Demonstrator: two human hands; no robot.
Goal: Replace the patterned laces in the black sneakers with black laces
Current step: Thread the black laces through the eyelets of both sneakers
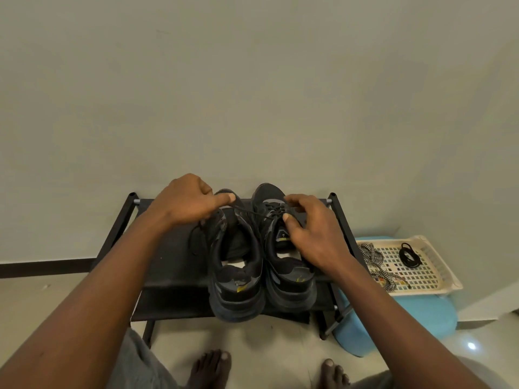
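Sneakers [238,276]: two, on rack [174,265]; left hand [188,200], right hand [311,231], both grips pinching one black lace [247,210].

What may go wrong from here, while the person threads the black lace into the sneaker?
The left hand pinches the thin black lace, stretched sideways. If the right hand slips, the black sneaker on the right may be dragged, and its heel seems to overhang the black fabric rack. The black-and-white patterned laces lie across the rim of the cream plastic tray and may slide off.
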